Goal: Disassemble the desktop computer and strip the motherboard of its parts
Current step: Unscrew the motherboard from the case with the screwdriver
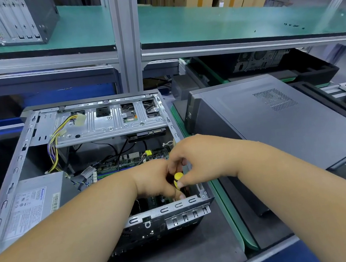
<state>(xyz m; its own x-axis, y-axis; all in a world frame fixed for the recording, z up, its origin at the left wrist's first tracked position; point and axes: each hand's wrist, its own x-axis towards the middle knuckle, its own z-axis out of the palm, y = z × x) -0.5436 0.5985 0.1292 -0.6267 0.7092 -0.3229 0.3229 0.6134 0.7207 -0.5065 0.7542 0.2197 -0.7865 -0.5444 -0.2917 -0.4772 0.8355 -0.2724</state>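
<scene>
Workbench holds open computer case (41, 170); inside, both hands (151, 177) (195, 156) grip yellow screwdriver (178, 179).

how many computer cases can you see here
4: the open case both hands work in, a closed grey case to its right, one on the upper shelf at left, one under the shelf behind. More may be hidden.

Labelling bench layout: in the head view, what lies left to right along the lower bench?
Grey labelled power supply box → yellow-handled screwdriver inside the open silver computer chassis → green bench-edge strip → closed dark grey desktop case.
</scene>
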